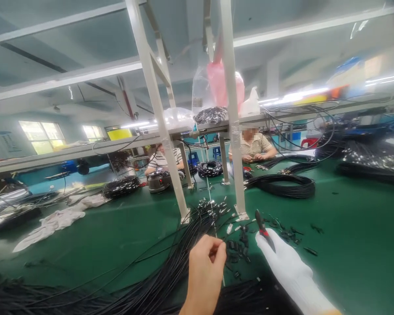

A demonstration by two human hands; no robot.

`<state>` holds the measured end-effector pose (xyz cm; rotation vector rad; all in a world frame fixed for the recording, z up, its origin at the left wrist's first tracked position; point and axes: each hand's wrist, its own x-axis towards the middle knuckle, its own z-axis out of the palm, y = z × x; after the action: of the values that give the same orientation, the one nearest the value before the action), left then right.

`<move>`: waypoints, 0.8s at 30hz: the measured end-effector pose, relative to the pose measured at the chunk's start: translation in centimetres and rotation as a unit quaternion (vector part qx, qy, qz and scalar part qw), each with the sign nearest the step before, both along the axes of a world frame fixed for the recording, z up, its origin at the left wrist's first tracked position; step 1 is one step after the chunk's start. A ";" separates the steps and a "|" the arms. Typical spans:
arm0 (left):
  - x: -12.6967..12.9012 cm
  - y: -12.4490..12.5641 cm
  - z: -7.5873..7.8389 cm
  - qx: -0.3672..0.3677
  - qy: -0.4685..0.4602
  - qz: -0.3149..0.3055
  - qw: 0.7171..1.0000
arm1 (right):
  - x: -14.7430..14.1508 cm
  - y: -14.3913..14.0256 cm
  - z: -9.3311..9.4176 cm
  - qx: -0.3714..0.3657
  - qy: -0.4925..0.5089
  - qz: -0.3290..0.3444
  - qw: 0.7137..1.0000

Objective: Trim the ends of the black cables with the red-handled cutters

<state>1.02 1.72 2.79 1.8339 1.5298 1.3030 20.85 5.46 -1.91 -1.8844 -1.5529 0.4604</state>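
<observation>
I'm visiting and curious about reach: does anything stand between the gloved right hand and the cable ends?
Yes: in this view, a white post foot stands between the right hand and the cable ends. Black bits lie nearer the camera.

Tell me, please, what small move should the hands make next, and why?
Perhaps the left hand should pick one strand from the black cables: it is close beside them, nothing shows clearly in its grasp, and the gloved right hand holds a tool.
</observation>
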 end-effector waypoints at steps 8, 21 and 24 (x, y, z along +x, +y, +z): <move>-0.3 0.2 -3.3 0.046 -0.035 0.060 0.996 | -1.1 -0.4 -1.8 0.138 -0.045 0.087 0.986; -0.1 0.0 -4.4 0.069 -0.013 0.084 0.994 | -0.8 0.3 -4.5 0.398 -0.314 0.043 0.861; -0.3 0.1 -2.4 0.086 0.014 0.085 0.993 | -0.4 0.4 -3.8 0.246 -0.240 0.038 0.938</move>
<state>0.72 1.82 0.42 1.8638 1.6659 1.5364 20.49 5.83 -5.72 -1.6052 -1.8385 -0.3687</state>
